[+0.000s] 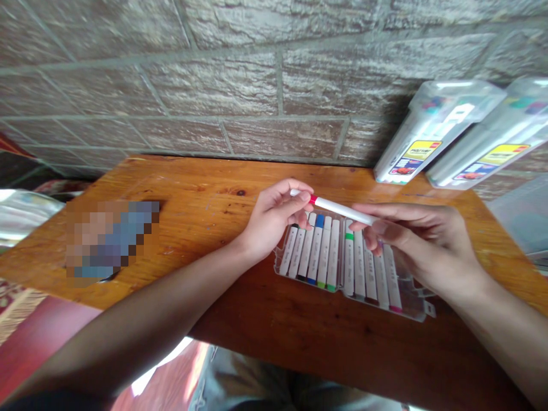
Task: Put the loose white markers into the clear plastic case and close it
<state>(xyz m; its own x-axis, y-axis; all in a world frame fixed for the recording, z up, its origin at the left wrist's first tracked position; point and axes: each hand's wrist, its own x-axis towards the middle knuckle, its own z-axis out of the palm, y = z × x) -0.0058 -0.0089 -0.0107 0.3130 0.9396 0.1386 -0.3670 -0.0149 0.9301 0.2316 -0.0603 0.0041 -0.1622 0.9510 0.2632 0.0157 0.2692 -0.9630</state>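
Observation:
A white marker [340, 208] with a red band is held up in front of me, tilted down to the right. My left hand [280, 214] pinches its left end, by the red band. The right end is between the thumb and fingers of my right hand [428, 240]. Below both hands lies an open clear plastic marker case [411, 308], with several white markers [327, 251] side by side in its two halves. Their coloured parts include blue, green, black and pink. My right hand hides part of the case's right half.
Two clear marker boxes [417, 137] with yellow labels stand at the back right, against the stone-patterned wall [240, 80]. A pixelated object [113, 242] lies on the left of the wooden table [205, 211]. The table's front edge is close to my legs.

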